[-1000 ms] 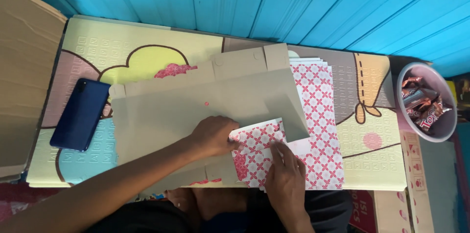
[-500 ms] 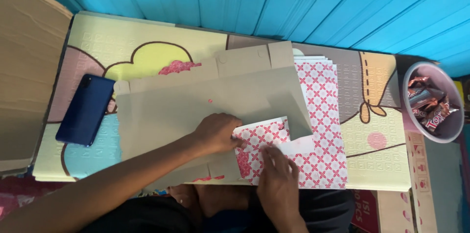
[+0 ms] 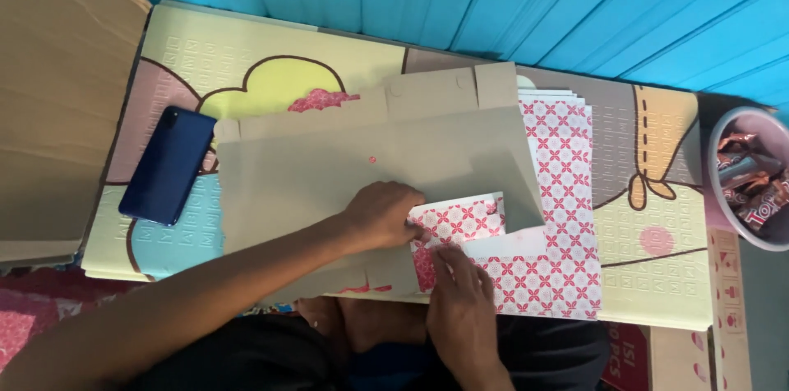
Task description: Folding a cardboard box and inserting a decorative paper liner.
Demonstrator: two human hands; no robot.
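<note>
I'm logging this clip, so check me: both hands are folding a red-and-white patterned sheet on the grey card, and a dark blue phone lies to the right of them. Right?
Not quite. In the head view the dark blue phone lies to the left of the hands, not the right. The rest stands: the left hand and right hand fold the red-and-white patterned sheet on the grey card.

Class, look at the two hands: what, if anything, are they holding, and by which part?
Both hands press a folded red-and-white patterned paper flat: the left hand at its left edge, the right hand on its lower edge. Neither lifts it.
</note>
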